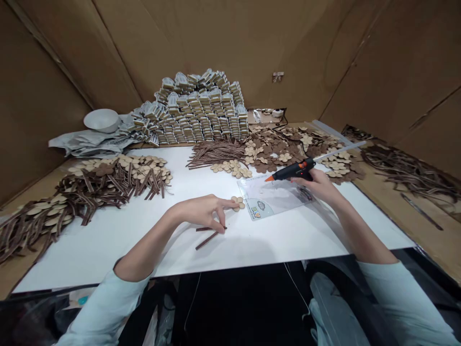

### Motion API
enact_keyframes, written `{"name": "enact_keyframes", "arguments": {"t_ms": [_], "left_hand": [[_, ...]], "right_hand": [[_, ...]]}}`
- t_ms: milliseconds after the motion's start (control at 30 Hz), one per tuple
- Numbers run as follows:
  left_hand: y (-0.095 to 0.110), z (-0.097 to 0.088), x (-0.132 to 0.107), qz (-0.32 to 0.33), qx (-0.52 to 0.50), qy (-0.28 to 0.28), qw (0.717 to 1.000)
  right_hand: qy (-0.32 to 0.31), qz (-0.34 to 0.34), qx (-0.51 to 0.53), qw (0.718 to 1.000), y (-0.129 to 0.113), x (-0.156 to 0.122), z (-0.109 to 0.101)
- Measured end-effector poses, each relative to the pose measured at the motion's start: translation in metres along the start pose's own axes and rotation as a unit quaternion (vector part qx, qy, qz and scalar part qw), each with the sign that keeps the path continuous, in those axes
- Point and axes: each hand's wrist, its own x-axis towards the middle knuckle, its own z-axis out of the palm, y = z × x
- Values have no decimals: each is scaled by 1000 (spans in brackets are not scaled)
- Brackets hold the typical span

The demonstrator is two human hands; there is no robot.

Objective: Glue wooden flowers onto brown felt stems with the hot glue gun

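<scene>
My right hand [319,185] is closed round the grip of a black hot glue gun [293,170] with an orange nozzle pointing left and a clear glue stick out the back. Below the gun lies a clear plastic bag [273,199] with a printed label. My left hand [205,211] rests on the white board [108,240], its fingertips pressed on a thin dark wooden strip [211,229]. A second strip [206,241] lies just below. A small flower-shaped wooden piece [238,203] sits right beside my fingertips.
A tall stack of packaged items [200,110] stands at the back. Heaps of dark strips and light wooden rounds [108,180] lie left. More flower pieces [288,149] cover the back right. A white bowl [103,120] sits on crumpled plastic. Cardboard walls surround the board.
</scene>
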Motion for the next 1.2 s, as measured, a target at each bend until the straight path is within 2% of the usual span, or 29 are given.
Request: {"name": "enact_keyframes", "arguments": {"t_ms": [167,300,467,600,733,867,1033,1200], "left_hand": [[0,0,-1,9,12,8,1000],[3,1,-2,33,-3,-5,999],[3,4,-1,20,9,-27,999],[0,2,0,25,-11,-18,999],[-1,1,-1,39,-27,-16,999],[0,4,-2,22,-23,-33,999],[-2,5,0,3,4,-52,999],[-6,3,1,2,-17,-34,999]], "right_hand": [[4,-38,-1,999,-24,2,-1],[18,-62,-73,995,-51,8,11],[8,-69,-177,982,-70,14,30],[8,-74,-232,970,-65,13,43],[15,-133,-268,954,-53,11,51],[7,-178,-281,943,-46,11,52],[0,-178,-286,941,-46,11,52],[16,-176,-283,943,-47,10,53]]}}
